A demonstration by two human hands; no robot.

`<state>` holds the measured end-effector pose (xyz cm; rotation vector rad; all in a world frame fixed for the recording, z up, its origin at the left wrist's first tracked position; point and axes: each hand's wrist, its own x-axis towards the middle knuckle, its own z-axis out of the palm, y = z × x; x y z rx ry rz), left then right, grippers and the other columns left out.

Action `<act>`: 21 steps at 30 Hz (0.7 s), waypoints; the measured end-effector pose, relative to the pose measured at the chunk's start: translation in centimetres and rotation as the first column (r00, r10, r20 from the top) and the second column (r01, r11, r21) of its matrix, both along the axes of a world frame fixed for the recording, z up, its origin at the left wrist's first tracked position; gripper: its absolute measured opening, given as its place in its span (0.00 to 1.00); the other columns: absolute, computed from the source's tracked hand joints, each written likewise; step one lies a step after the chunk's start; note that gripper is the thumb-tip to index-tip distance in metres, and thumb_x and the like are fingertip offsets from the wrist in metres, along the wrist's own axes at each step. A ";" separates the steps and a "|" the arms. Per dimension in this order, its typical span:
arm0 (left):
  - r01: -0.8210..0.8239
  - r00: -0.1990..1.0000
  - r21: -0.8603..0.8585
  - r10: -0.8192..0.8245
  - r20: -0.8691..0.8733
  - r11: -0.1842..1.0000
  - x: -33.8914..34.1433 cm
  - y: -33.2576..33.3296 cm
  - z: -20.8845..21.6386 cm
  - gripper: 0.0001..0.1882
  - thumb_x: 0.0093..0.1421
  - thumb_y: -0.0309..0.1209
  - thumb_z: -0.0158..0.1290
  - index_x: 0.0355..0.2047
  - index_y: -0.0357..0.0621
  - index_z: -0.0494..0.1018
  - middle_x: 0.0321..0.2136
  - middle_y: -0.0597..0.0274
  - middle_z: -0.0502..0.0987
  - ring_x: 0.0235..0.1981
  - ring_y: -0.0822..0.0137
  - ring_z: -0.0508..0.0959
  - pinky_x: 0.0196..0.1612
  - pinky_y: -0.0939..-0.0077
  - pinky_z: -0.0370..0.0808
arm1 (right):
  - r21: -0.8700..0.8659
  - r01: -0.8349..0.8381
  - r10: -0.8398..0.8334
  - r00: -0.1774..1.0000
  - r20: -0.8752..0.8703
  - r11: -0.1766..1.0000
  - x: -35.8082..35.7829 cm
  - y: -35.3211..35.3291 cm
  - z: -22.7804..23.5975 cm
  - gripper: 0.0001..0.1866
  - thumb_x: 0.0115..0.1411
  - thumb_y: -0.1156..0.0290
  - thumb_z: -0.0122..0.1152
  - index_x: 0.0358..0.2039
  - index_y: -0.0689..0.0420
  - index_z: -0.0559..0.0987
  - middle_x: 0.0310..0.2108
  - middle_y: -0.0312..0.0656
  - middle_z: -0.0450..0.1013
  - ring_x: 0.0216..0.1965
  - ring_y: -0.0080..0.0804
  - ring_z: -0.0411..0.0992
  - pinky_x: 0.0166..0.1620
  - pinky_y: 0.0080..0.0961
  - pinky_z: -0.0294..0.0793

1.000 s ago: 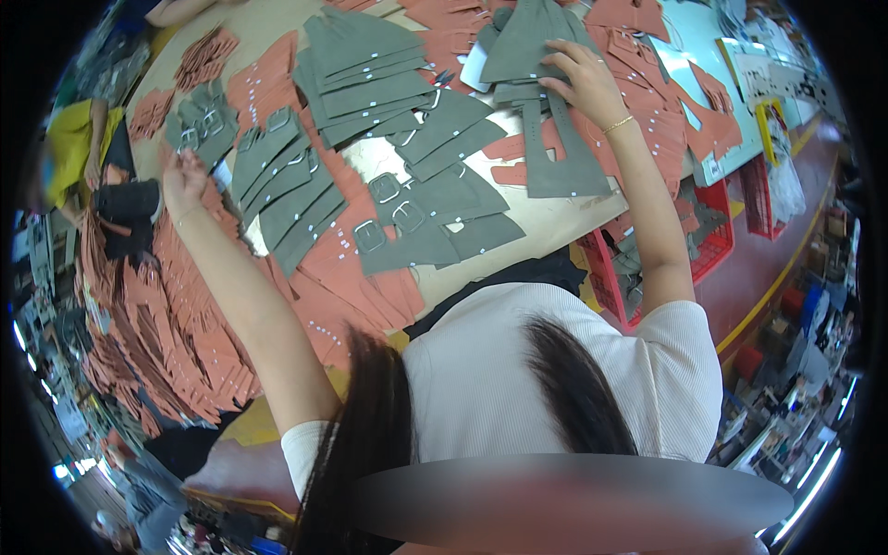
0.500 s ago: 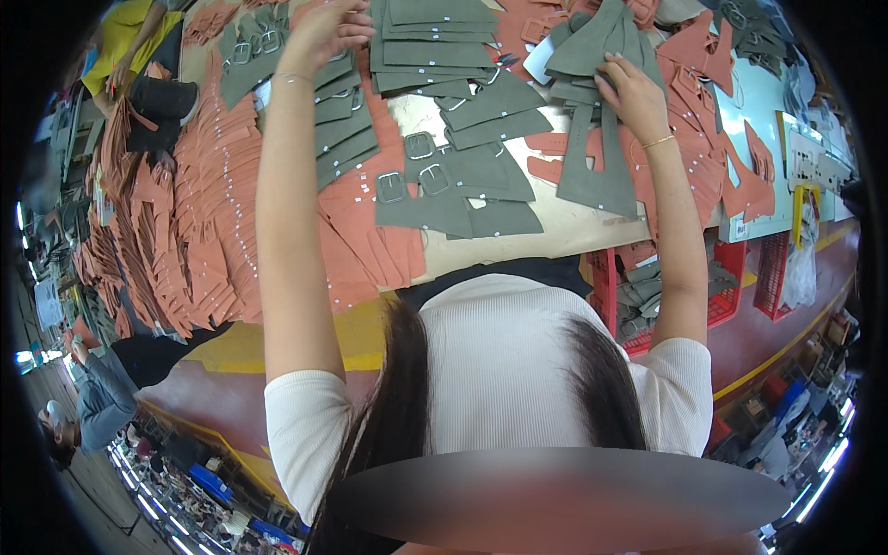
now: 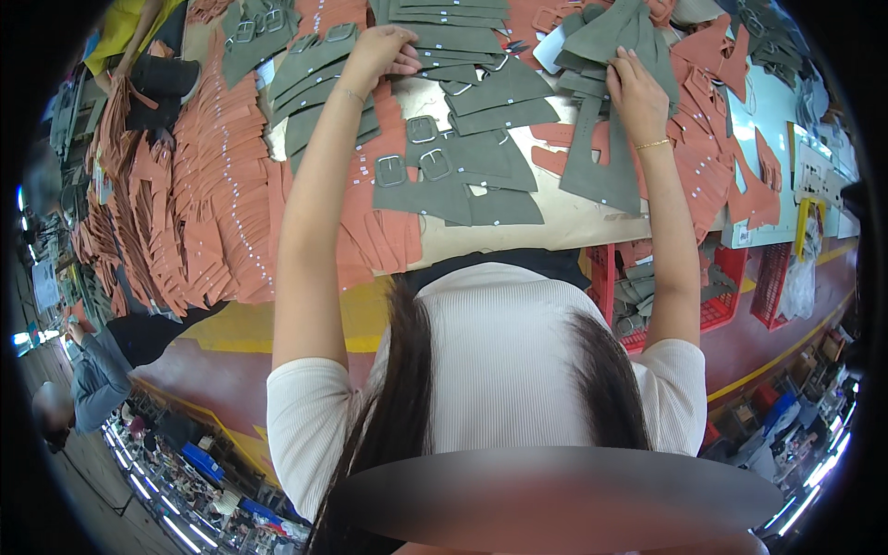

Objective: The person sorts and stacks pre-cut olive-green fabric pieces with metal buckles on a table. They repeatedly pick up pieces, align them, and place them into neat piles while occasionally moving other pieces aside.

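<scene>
Change since earlier frames: left hand (image 3: 381, 51) has travelled from the left edge of the counter (image 3: 555, 222), where it sat among the orange pieces, up to the grey strap stack (image 3: 453, 32) at top centre; right hand (image 3: 636, 88) has stayed on the grey bundle (image 3: 601, 102) at upper right throughout.
Meaning: judged from this, work has gone from the left-hand rows to the top-centre stack, with both arms now stretched far across the counter.
Left grip: fingers curled over the near end of the grey strap stack, clenched lightly on the top pieces; how many it pinches cannot be told.
Right grip: fingers spread flat and pressing down on the grey bundle, a long strap of it hanging toward the lower frame; more a pinning hold than a closed fist.
Between the hands: buckled grey pieces (image 3: 435, 171) lie fanned at centre, metal buckles up, apart from both hands.
Left of frame: orange leather pieces (image 3: 213, 203) in overlapping rows, running to the counter's left edge and drooping over it.
Right of frame: more orange pieces (image 3: 731, 157) scattered, reaching a pale blue board (image 3: 786, 111).
Edges: near counter edge runs just above the person's white top; bare tan strip there is the only uncovered surface.
Room: red crates (image 3: 731, 296) under the counter at right; another person (image 3: 92, 379) stands at lower left, well apart.
</scene>
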<state>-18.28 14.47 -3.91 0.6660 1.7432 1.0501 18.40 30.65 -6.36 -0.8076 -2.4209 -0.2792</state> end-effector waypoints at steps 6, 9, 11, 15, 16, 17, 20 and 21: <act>-0.068 0.998 -0.042 0.069 0.007 0.997 3.2 -3.1 -1.1 0.12 0.65 0.29 0.49 0.42 0.30 0.73 0.28 0.53 0.77 0.24 0.64 0.83 0.27 0.76 0.82 | 0.006 0.004 -0.004 1.000 -0.008 1.000 -0.1 0.1 -0.3 0.06 0.60 0.66 0.62 0.34 0.54 0.77 0.47 0.38 0.79 0.50 0.35 0.78 0.46 0.28 0.80; -0.096 0.995 -0.031 0.095 -0.008 0.995 4.4 -3.8 -1.2 0.12 0.65 0.27 0.49 0.43 0.30 0.71 0.28 0.53 0.77 0.24 0.63 0.82 0.27 0.75 0.82 | 0.007 0.003 -0.003 1.000 -0.006 1.000 -0.2 0.0 -0.4 0.06 0.61 0.66 0.61 0.34 0.54 0.77 0.47 0.39 0.79 0.50 0.36 0.78 0.46 0.29 0.80; -0.120 0.993 -0.037 0.120 0.008 0.992 5.0 -4.0 -1.3 0.13 0.65 0.27 0.48 0.46 0.30 0.71 0.29 0.53 0.77 0.25 0.65 0.81 0.28 0.76 0.81 | 0.007 0.001 -0.001 1.000 -0.011 1.000 -0.2 0.0 -0.3 0.06 0.61 0.66 0.61 0.34 0.54 0.77 0.47 0.39 0.79 0.50 0.36 0.77 0.47 0.29 0.80; -0.216 0.967 0.034 0.209 0.145 0.976 5.3 -3.9 -1.9 0.14 0.66 0.27 0.48 0.47 0.30 0.70 0.29 0.51 0.77 0.26 0.64 0.81 0.28 0.75 0.82 | -0.004 -0.005 0.005 1.000 -0.027 1.000 -0.1 0.0 -0.3 0.06 0.61 0.67 0.61 0.35 0.54 0.77 0.47 0.39 0.79 0.50 0.36 0.77 0.47 0.29 0.79; -0.250 0.954 0.059 0.235 0.187 0.967 5.1 -3.7 -2.2 0.13 0.67 0.27 0.48 0.47 0.30 0.70 0.29 0.51 0.77 0.26 0.63 0.81 0.28 0.75 0.82 | -0.014 -0.008 0.007 0.999 -0.036 1.000 -0.1 0.0 -0.3 0.06 0.61 0.67 0.61 0.35 0.54 0.77 0.47 0.39 0.79 0.51 0.36 0.77 0.47 0.28 0.79; -0.283 0.937 0.093 0.255 0.239 0.955 5.0 -3.5 -2.7 0.13 0.67 0.28 0.48 0.47 0.30 0.70 0.30 0.51 0.77 0.26 0.63 0.81 0.28 0.75 0.82 | -0.011 0.002 -0.002 1.000 -0.027 1.000 -0.1 0.0 -0.4 0.06 0.61 0.67 0.61 0.35 0.54 0.77 0.47 0.39 0.79 0.51 0.36 0.77 0.47 0.28 0.79; -0.360 0.757 0.084 0.238 0.609 0.929 4.3 -1.9 -4.2 0.12 0.68 0.29 0.47 0.46 0.31 0.65 0.29 0.47 0.78 0.26 0.58 0.81 0.28 0.74 0.83 | -0.011 0.005 -0.005 0.999 -0.038 1.000 -0.2 -0.1 -0.3 0.06 0.61 0.66 0.61 0.36 0.54 0.77 0.46 0.39 0.79 0.50 0.36 0.77 0.47 0.28 0.79; -0.396 0.690 0.060 0.255 0.677 0.916 4.2 -1.1 -4.7 0.12 0.68 0.29 0.47 0.44 0.31 0.65 0.28 0.47 0.78 0.26 0.59 0.81 0.28 0.74 0.82 | -0.008 -0.002 0.002 0.999 -0.052 1.000 -0.2 0.0 -0.2 0.06 0.62 0.66 0.60 0.36 0.54 0.78 0.46 0.39 0.80 0.49 0.37 0.78 0.46 0.29 0.79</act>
